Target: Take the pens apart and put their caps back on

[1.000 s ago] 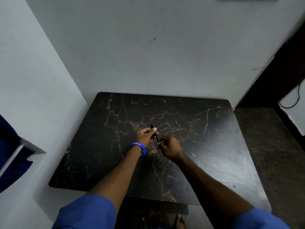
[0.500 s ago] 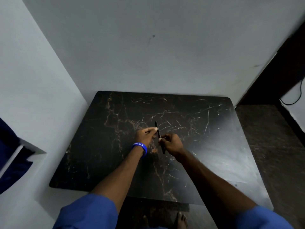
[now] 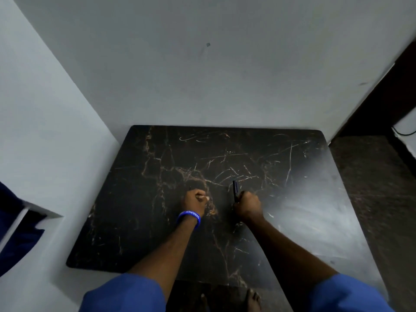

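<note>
A dark pen (image 3: 235, 190) sticks up out of my right hand (image 3: 247, 206), which is closed around its lower end, just above the black marble table (image 3: 144, 221). About a hand's width to the left, my left hand (image 3: 194, 202), with a blue wristband (image 3: 189, 217), is curled into a fist over the table. A tiny dark tip shows above its knuckles, which looks like a small piece of the pen. The rest of that piece is hidden inside the fist.
The table sits in a corner between a pale back wall (image 3: 225, 75) and a pale left wall (image 3: 45, 120). Dark floor (image 3: 371, 188) lies to the right. My bare feet (image 3: 253, 300) show below the table's near edge. Blue cloth (image 3: 13, 233) hangs at the far left.
Both hands were together on one pen. They have pulled apart: the left hand moved left in a fist, and the right hand kept the pen's long dark part.
</note>
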